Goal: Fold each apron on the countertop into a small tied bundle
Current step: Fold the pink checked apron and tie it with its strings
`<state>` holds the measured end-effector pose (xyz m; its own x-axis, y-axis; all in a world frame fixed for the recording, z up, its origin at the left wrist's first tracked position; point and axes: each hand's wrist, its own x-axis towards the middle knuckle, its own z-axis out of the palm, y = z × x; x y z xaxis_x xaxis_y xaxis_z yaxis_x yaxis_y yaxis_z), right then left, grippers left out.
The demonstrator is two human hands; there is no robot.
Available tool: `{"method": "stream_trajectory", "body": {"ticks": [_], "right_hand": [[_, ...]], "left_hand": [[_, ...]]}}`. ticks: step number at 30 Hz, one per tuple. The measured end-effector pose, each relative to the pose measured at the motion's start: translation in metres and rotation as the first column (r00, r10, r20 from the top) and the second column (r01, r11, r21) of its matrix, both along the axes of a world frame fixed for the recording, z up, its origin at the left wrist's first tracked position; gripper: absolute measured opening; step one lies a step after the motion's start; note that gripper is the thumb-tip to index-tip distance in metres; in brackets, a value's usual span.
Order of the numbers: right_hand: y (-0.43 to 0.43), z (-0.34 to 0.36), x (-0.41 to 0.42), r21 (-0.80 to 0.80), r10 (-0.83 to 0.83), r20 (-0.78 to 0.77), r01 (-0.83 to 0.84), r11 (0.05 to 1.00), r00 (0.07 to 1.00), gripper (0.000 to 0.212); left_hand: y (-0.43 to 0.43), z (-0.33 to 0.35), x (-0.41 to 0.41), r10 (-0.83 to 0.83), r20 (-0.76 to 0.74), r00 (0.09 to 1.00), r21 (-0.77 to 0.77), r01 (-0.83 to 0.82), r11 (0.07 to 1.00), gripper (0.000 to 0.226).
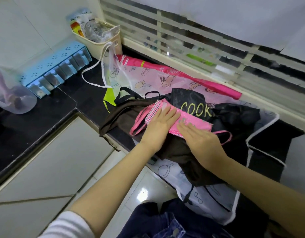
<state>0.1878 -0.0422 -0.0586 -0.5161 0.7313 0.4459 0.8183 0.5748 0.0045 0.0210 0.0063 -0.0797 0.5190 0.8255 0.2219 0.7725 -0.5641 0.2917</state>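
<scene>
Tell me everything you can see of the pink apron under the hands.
The pink apron is folded into a narrow cloth band, with checked trim at one end and thin pink straps looping out both ends. It lies on a brown apron, beside a black apron lettered COOK. The left hand and right hand press flat on it.

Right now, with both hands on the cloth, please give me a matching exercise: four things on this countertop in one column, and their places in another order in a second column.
Things
1. folded pink apron
2. black apron with yellow letters
3. blue container rack
4. cream basket

Places
A. in the far corner beside the window, holding packets
B. pressed flat under the left hand and the right hand
C. along the tiled wall on the left
D. just beyond the hands, partly covered by pink fabric

Pairs: 1-B, 2-D, 3-C, 4-A
</scene>
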Motion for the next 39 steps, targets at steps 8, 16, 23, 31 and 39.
{"method": "stream_trajectory", "body": {"ticks": [8,16,23,31,39], "right_hand": [[-0.055,-0.068,-0.012,-0.519,0.16,0.169,-0.05,0.853,0.973,0.045],[-0.026,-0.064,0.001,-0.818,0.024,0.075,0.047,0.573,0.997,0.035],[0.044,-0.066,-0.013,-0.85,-0.312,-0.071,0.106,0.516,0.947,0.049],[0.081,-0.071,-0.039,-0.883,-0.354,-0.093,0.087,0.46,0.93,0.047],[0.102,-0.045,-0.006,-0.888,-0.492,-0.134,0.116,0.446,0.86,0.028]], "left_hand": [[-0.055,-0.075,-0.017,-0.169,-0.389,0.906,-0.232,0.081,0.969,0.059],[-0.073,-0.07,-0.027,-0.037,-0.185,0.982,-0.432,-0.048,0.9,0.06],[-0.079,-0.075,-0.023,0.04,-0.121,0.992,-0.505,-0.096,0.858,0.046],[-0.078,-0.08,-0.022,0.066,-0.085,0.994,-0.494,-0.1,0.864,0.045],[-0.082,-0.089,-0.021,0.087,-0.073,0.994,-0.473,-0.111,0.874,0.042]]}}
